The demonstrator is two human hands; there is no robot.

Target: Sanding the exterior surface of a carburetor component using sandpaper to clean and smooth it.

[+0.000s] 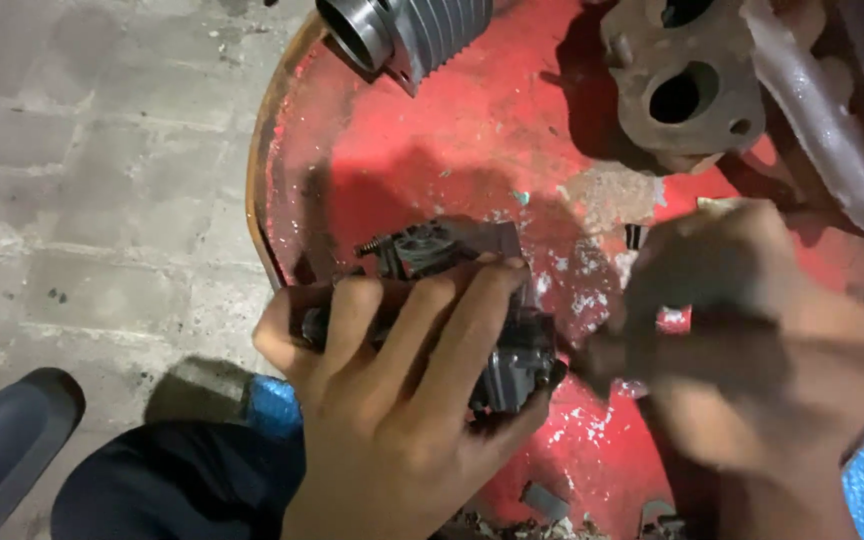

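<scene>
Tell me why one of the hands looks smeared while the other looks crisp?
In the head view, the right hand is streaked by motion blur, its fingers indistinct; the left hand is sharp around the dark metal engine part. Light falls unevenly, casting dark shadows across the red round tabletop.

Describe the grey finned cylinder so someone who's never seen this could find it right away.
Start at the round red tray that fills the middle of the view. Follow its rim to the top edge, above the left hand: the cylinder lies there on its side. It alone is clean grey metal with stacked cooling fins, unlike the rusty flanged casting beside it.
</scene>
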